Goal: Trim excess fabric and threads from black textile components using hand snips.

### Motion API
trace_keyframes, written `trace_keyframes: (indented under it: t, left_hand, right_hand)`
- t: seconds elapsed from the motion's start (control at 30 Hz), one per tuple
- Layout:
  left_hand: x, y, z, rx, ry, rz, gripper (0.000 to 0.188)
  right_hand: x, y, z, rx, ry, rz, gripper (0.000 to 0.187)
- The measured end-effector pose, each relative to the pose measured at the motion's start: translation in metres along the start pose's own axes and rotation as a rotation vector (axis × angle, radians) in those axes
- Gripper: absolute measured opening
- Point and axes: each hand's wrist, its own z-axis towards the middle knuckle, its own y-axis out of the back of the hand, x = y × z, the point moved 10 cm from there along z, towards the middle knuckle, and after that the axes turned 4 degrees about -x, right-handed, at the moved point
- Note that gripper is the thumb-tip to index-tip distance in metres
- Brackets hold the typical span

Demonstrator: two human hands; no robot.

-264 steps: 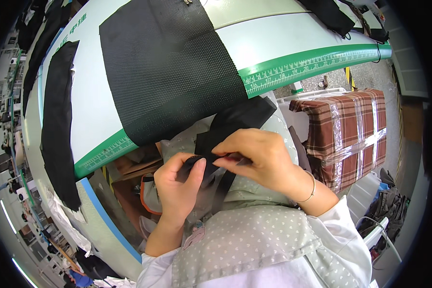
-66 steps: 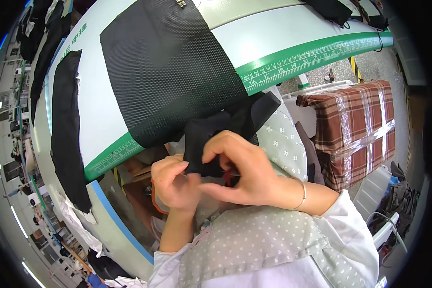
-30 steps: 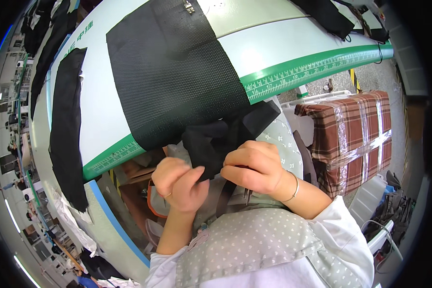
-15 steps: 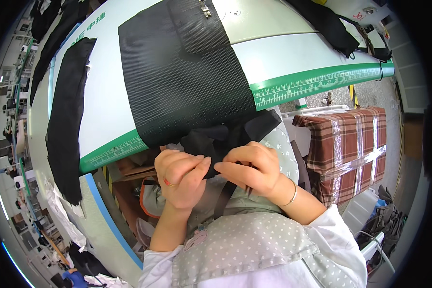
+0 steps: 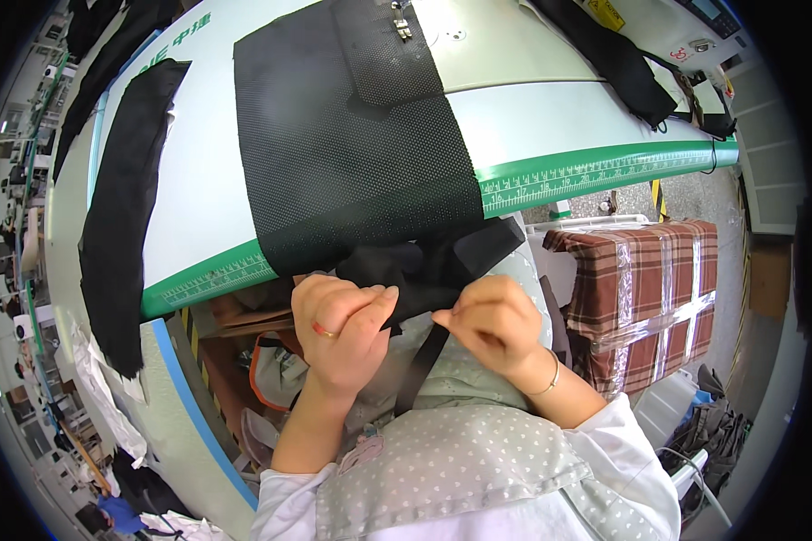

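Observation:
A large black mesh fabric panel (image 5: pixel 361 171) hangs over the front edge of the white work table, in front of me. Just below that edge, loose black fabric (image 5: pixel 424 299) gathers between my hands. My left hand (image 5: pixel 345 329) is closed, thumb against the curled fingers, pinching the fabric's left part. Opposite it, my right hand (image 5: pixel 496 323) pinches the right end between thumb and fingertips. A black strap (image 5: pixel 421 370) runs down from the fabric over my apron. The exact edge under my left fingers is hidden.
The table's green ruler edge (image 5: pixel 604 180) spans left to right. Black fabric strips lie at left (image 5: pixel 126 216) and far right (image 5: pixel 613 63). A small metal piece (image 5: pixel 401 22) sits on the mesh panel. A taped plaid bundle (image 5: pixel 645 302) stands at right.
My right hand has moved to the right, away from my left hand, and the black fabric now stretches between them. My left hand stays nearly in place. The view has shifted slightly.

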Motion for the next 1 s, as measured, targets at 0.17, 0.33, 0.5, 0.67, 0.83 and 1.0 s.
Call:
trace_keyframes:
  t: [0.17,0.33,0.5,0.67,0.83,1.0]
  left_hand:
    - [0.001,-0.005,-0.004,-0.007,-0.038,0.001,0.023]
    - [-0.004,-0.008,-0.002,-0.005,-0.055,-0.003,0.024]
    - [-0.009,-0.006,0.002,0.014,-0.065,0.008,0.024]
    - [0.026,-0.034,-0.007,0.334,0.407,-0.352,0.015]
    - [0.048,-0.052,-0.041,0.469,0.945,-0.702,0.006]
    - [0.053,-0.063,-0.054,0.408,1.072,-0.851,0.008]
  right_hand:
    - [-0.045,-0.02,-0.069,0.023,-1.094,0.727,0.012]
    - [-0.035,-0.01,-0.065,0.174,-0.832,0.387,0.016]
    - [-0.028,-0.006,-0.006,0.099,-0.449,0.026,0.026]
    - [-0.06,0.001,-0.005,0.177,-0.653,0.112,0.01]
    - [-0.08,-0.003,-0.025,0.316,-1.092,0.382,0.005]
    - [-0.066,0.018,0.005,0.117,-0.623,-0.004,0.009]
